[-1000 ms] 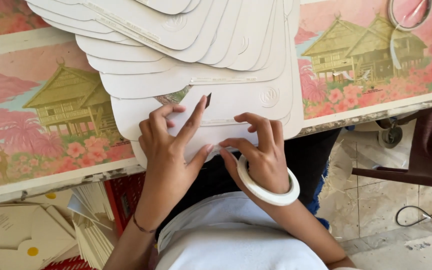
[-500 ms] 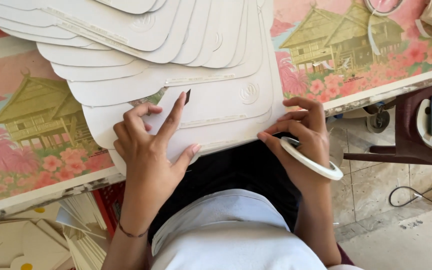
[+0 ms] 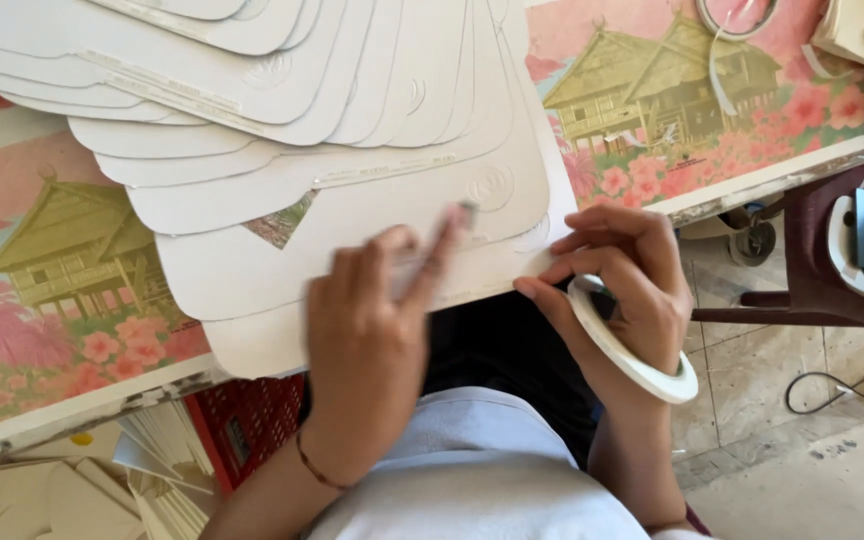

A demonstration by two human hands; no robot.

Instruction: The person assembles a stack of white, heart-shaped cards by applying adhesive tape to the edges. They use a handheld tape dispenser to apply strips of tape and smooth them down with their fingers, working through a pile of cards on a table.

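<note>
My left hand (image 3: 377, 345) presses flat, steadying the fanned white cardboard cutouts (image 3: 352, 215) at centre frame; my right hand (image 3: 624, 290) pinches a white tape roll (image 3: 624, 345) against their edge

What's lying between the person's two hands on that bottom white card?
In the head view, only the bare edge of the bottom white rounded cardboard sheet lies between the left hand and the right hand, which holds a white tape roll.

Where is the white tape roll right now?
In the head view, the white tape roll sits in the right hand, at the near edge of the fanned white cards, right of the left hand.
</note>
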